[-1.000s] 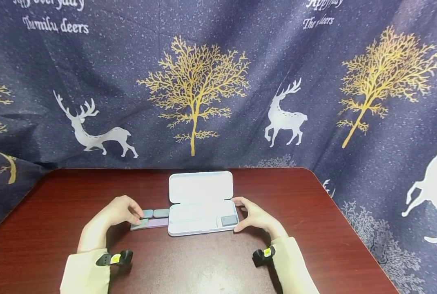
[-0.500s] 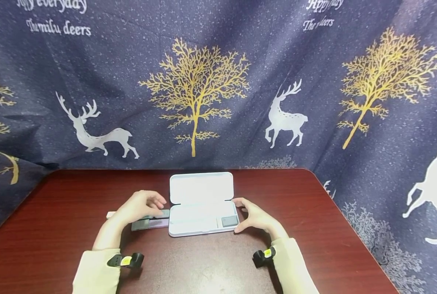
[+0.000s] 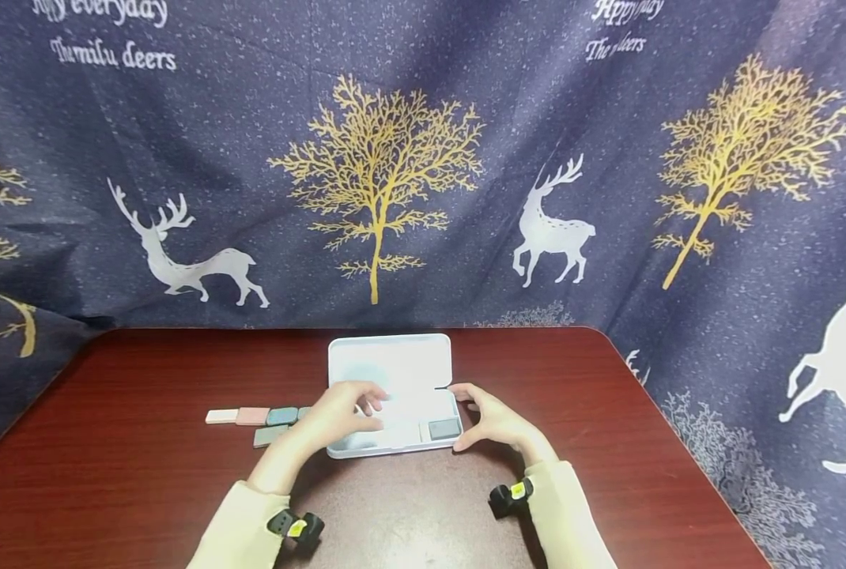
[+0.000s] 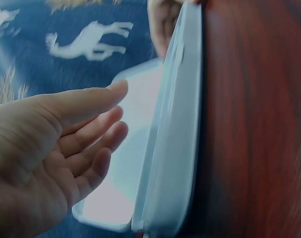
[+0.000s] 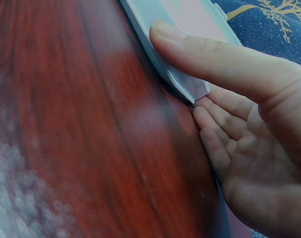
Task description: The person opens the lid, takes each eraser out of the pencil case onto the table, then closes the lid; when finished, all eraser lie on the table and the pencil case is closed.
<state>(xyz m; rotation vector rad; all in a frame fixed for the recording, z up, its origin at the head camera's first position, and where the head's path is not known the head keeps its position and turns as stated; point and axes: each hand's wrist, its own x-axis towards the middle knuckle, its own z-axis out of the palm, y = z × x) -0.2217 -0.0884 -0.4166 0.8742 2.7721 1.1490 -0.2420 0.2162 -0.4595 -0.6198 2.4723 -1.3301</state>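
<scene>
A white hinged pencil case (image 3: pixel 423 356) lies on the table with its lid raised. A grey rectangular block (image 3: pixel 444 429) sits in the compartment at its right end. My left hand (image 3: pixel 345 411) hovers over the case's left half, fingers loosely bent; in the left wrist view nothing shows between thumb and fingertips. My right hand (image 3: pixel 487 415) grips the right end of the case, thumb at the front corner and fingers behind. To the left are a white block (image 3: pixel 221 416), a pink block (image 3: pixel 252 416), a blue block (image 3: pixel 283 416) and a green block (image 3: pixel 270 435). My left forearm hides others.
The reddish-brown table (image 3: pixel 145 379) extends around the case on all sides. Behind it hangs a dark blue cloth (image 3: pixel 423 237) printed with white deer and golden trees. Black wrist cameras are strapped over both sleeves.
My left hand has moved right, from the coloured blocks to above the case. The white and pink blocks at the left are now uncovered. My right hand has stayed on the case.
</scene>
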